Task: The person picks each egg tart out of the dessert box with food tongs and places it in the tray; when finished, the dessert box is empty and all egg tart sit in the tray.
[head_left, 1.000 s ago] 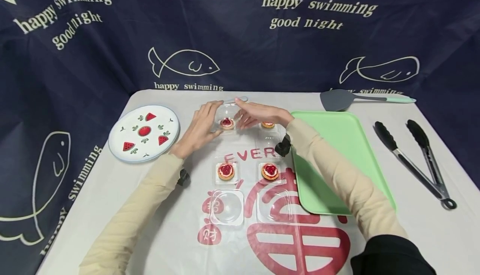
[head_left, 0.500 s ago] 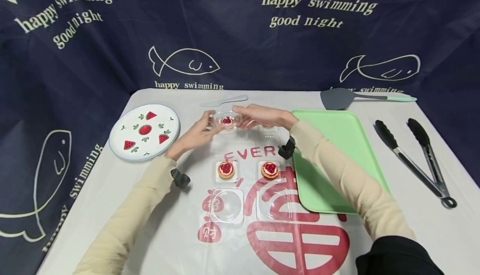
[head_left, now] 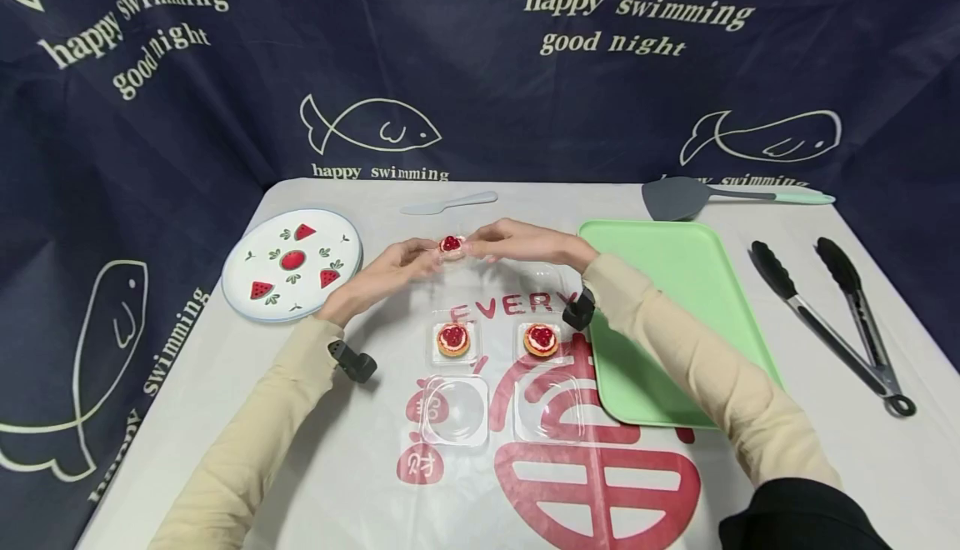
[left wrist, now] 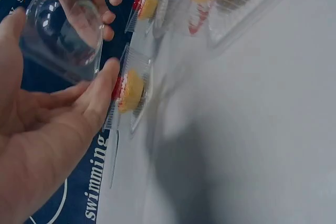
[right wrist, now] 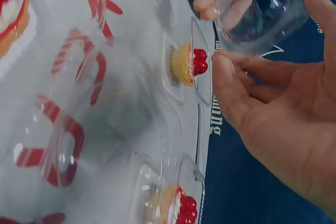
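My left hand (head_left: 390, 271) and right hand (head_left: 525, 242) hold a clear domed plastic lid (left wrist: 63, 30) between them by its edges, at the back of the table. The lid also shows in the right wrist view, where its dome (right wrist: 268, 9) sits between the fingers of both hands. In the head view, a small red-topped tart (head_left: 452, 245) appears between my fingertips; the lid is hard to make out there. Two more tarts, a left one (head_left: 453, 339) and a right one (head_left: 541, 339), sit on clear square bases nearer me. The back right tart is hidden behind my right hand.
Two clear lids, one left (head_left: 454, 411) and one right (head_left: 549, 408), lie in front. A patterned plate (head_left: 255, 262) is at left, a green tray (head_left: 675, 317) at right. Around them lie a table knife (head_left: 450, 202), a spatula (head_left: 675, 198) and tongs (head_left: 840, 333).
Both hands have come lower and nearer each other around the back left tart, with fingers turned inward. The knife behind, partly covered at first, shows fully. Other things stay put.
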A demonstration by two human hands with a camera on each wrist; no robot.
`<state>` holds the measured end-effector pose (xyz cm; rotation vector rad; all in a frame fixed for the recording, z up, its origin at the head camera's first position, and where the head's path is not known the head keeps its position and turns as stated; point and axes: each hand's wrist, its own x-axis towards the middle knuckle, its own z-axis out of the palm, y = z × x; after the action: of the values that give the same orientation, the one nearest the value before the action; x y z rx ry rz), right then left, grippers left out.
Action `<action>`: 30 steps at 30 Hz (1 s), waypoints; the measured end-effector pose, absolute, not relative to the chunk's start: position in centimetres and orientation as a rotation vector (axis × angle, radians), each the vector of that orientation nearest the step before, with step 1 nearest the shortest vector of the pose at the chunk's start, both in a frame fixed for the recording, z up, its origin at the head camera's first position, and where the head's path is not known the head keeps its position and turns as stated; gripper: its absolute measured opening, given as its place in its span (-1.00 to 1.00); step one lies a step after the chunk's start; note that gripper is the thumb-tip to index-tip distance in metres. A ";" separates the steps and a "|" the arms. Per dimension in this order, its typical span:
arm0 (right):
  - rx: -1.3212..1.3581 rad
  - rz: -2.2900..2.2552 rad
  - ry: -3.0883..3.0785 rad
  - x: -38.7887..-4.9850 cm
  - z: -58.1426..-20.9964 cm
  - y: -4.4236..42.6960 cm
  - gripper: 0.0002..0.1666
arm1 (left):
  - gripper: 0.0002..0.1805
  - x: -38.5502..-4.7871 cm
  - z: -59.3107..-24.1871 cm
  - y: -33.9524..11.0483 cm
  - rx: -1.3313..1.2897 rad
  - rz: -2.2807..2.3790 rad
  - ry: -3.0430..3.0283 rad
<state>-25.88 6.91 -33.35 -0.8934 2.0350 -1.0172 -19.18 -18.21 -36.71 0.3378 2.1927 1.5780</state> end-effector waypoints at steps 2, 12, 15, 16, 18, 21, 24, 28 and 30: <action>-0.924 -0.951 2.050 -25.9 -33.4 7.0 -0.39 | -0.40 -19.1 -36.8 -18.3 0.357 1.526 2.190; -0.992 -0.679 2.155 -25.6 -33.7 6.5 -0.14 | -0.34 -19.0 -37.1 -17.9 0.435 1.377 2.241; -1.033 -0.629 2.210 -25.4 -33.6 6.1 -0.12 | -0.31 -19.0 -37.2 -17.8 0.453 1.384 2.268; -1.051 -0.615 2.226 -25.3 -33.6 6.1 -0.11 | -0.30 -19.0 -37.3 -17.7 0.453 1.379 2.280; -1.083 -0.584 2.260 -25.1 -33.5 5.9 -0.10 | -0.29 -19.1 -37.3 -17.5 0.463 1.356 2.315; -1.109 -0.536 2.308 -24.8 -33.5 5.5 -0.08 | -0.26 -19.1 -37.3 -17.1 0.474 1.313 2.370; -1.091 -0.490 2.339 -24.6 -33.4 5.1 -0.09 | -0.24 -19.2 -37.1 -16.7 0.491 1.293 2.398; -1.083 -0.435 2.360 -24.5 -33.4 4.6 -0.15 | -0.23 -19.3 -36.8 -16.3 0.489 1.287 2.403; -1.083 -0.409 2.370 -24.5 -33.3 4.5 -0.18 | -0.23 -19.4 -36.8 -16.3 0.484 1.284 2.403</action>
<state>-24.49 4.45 -33.34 -1.0833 2.3699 -0.4089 -19.38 -16.30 -36.81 0.4835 2.4035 1.2838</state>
